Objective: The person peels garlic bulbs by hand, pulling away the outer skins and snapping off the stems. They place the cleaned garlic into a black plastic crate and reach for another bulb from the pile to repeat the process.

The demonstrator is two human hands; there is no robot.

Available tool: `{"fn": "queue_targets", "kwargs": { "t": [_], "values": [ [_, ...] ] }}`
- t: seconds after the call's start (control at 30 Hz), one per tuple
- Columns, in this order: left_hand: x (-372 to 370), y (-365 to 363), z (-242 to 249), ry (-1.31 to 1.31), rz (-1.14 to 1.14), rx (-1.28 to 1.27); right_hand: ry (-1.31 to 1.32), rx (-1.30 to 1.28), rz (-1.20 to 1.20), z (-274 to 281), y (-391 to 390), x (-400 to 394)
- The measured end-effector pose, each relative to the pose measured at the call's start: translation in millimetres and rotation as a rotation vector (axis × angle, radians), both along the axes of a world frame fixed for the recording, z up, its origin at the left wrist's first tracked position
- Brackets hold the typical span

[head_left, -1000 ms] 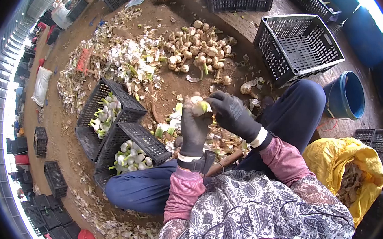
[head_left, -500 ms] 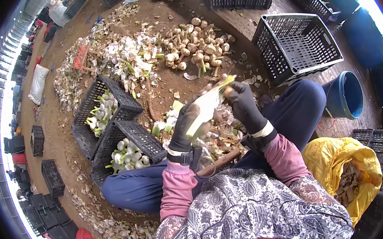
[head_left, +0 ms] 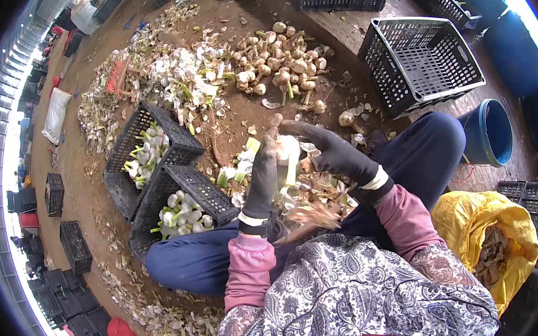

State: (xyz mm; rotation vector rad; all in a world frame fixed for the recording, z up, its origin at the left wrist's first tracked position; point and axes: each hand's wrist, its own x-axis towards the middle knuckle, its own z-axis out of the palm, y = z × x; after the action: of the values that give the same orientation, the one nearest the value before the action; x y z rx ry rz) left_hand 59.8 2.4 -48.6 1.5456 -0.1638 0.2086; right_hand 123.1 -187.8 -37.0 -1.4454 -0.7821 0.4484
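A white garlic bulb [head_left: 289, 147], its short green stem pointing down, is between my two hands in front of my lap. My left hand [head_left: 267, 162], in a dark glove with dirty, bare-looking fingertips, holds the bulb from its left side. From the right, my gloved right hand [head_left: 337, 151] curves its fingers over the top of the bulb, with the thumb low near the stem. A blurred strip of garlic skin [head_left: 314, 215] is in the air below the hands. Peeled garlic bulbs [head_left: 184, 214] lie in a tilted black crate [head_left: 211, 194] beside my left knee.
Unpeeled garlic [head_left: 286, 59] is heaped on the ground ahead, beside a pile of skins [head_left: 179, 74]. A second crate [head_left: 182, 143] holds peeled bulbs. At right stand a black crate [head_left: 421, 58], a blue bucket [head_left: 485, 132] and a yellow sack [head_left: 462, 216] of skins.
The long pale stalk with loose white skin between my hands no longer shows; a clean bulb with a short stem is there instead. Skin is falling below. My right hand has turned over the bulb.
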Motion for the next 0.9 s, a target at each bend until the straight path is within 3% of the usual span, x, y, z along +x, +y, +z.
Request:
{"fn": "queue_targets", "kwargs": {
  "t": [0.17,0.23,0.33,0.5,0.67,0.87,0.9],
  "values": [
    [-2.3,1.5,-6.9,0.127,0.187,-0.010,-0.033,-0.063,-0.058,10.3,5.4,-5.2],
    [-7.0,1.1,6.9,0.229,0.180,-0.100,-0.304,-0.067,-0.116,24.3,10.1,-16.1],
    [-4.6,-2.9,2.0,0.240,0.258,-0.120,-0.306,-0.117,-0.174,16.5,14.3,-18.3],
    [-4.8,-7.0,22.1,0.171,0.288,0.118,-0.271,-0.144,-0.256,12.7,10.6,-15.9],
    [-6.2,-3.9,41.7,-0.149,0.347,0.722,-0.321,-0.166,-0.284,11.3,11.1,-16.5],
    [-6.9,-12.5,31.4,-0.256,0.477,0.919,-0.328,-0.164,-0.314,17.4,10.2,-19.5],
    [-6.5,-13.2,32.2,-0.151,0.466,0.788,-0.317,-0.158,-0.311,14.2,10.0,-19.2]
  ]
}}
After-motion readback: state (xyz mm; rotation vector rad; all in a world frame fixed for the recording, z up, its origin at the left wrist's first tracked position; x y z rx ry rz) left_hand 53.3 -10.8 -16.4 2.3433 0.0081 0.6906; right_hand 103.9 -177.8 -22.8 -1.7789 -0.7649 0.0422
